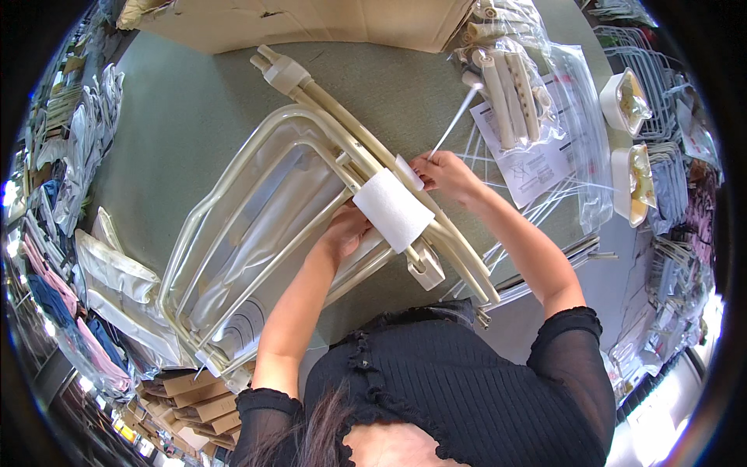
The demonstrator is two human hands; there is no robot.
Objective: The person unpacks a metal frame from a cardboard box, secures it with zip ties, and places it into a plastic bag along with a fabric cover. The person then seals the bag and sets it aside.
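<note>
A folded cream tubular metal frame (268,117) lies slantwise on the table, with clear plastic and pale fabric between its tubes. White foam sheet (393,212) is wrapped around the tubes near its middle. Beside the foam's upper right edge, my right hand (445,176) is closed in a pinch on a thin white zip tie (457,121), which slants up and away. My left hand (346,229) reaches in among the tubes at the foam's left edge. Its fingers are curled and partly hidden, so what they grip does not show. A cream plastic foot (426,266) sticks out below the foam.
Bagged cream tubes (510,93) lie at the far right on a printed sheet (537,167). Several white strips (533,210) spread beside it. A cardboard box (303,23) stands at the far edge. Two white bins (622,101) hang off the right side. Wrapped cream pieces (117,265) sit left.
</note>
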